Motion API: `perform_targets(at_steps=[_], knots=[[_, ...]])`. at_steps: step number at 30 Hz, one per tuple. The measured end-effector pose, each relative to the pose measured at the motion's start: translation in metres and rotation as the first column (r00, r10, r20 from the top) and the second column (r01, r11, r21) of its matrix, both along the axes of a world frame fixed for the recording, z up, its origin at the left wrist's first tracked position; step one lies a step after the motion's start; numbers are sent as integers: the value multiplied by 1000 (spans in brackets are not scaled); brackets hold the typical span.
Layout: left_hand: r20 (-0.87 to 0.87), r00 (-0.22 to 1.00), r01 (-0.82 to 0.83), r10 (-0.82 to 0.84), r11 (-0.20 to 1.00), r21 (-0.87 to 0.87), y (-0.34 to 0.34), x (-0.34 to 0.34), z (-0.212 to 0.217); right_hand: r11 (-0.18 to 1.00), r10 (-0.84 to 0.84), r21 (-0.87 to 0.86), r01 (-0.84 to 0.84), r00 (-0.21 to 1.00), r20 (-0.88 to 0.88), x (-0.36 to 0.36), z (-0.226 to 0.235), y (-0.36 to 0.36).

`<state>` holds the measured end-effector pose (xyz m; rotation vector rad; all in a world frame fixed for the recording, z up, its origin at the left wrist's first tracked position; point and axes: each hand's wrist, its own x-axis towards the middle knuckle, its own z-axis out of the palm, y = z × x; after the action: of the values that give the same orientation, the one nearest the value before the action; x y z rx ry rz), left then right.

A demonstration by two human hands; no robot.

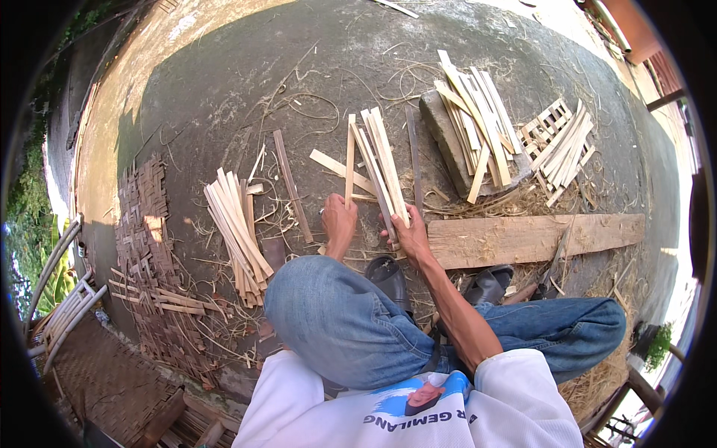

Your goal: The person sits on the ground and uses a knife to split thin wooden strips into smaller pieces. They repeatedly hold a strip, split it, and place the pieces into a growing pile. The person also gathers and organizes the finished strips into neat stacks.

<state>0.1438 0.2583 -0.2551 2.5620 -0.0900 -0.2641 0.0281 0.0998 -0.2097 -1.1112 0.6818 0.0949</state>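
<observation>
Outdoors on a dark, fibre-littered ground (224,123), a seated worker in blue jeans (340,317) handles pale strips of wood. The left hand (340,222) is closed to a pinch around the lower end of a single strip (349,157), which stands nearly upright. Just to its right, the right hand (409,233) wraps the lower part of a loose bundle (383,160), thumb across the near side, the tops fanning apart.

For steady handling, the right grip looks best kept firm but not crushing, low on the bundle, with the lower ends level; the single strip seems easiest to control held parallel to the others, fingers clear of its thin edges.

Farther right, more strips (478,119) rest on a stone block (441,134), beyond a wooden plank (478,245); another pile (235,231) lies to the left, near a woven mat (146,201).

Hidden from this angle are the left palm, most of the right fingers behind the bundle, and the lower ends of the held strips. Overlap makes the bundle's count uncertain. A knee covers much of the left forearm, and a bladed tool (553,278) beside the plank is hard to make out.
</observation>
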Motion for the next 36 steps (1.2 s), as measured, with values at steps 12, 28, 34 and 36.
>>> perform_targets(at_steps=[12,28,34,36], knots=[[-556,826,-465,-94,443,-766,-31,-24,51,862,32,-503,68,981,189,5,-15,21],[-641,742,-594,-194,251,-764,-21,-26,47,982,22,-188,-20,1000,9,-10,-24,20],[-724,654,-677,-220,258,-690,-19,-23,44,946,-83,-307,107,992,91,-15,-27,29],[-751,627,-697,-209,279,-660,-15,-21,32,958,-145,-239,159,987,74,-15,-20,33]])
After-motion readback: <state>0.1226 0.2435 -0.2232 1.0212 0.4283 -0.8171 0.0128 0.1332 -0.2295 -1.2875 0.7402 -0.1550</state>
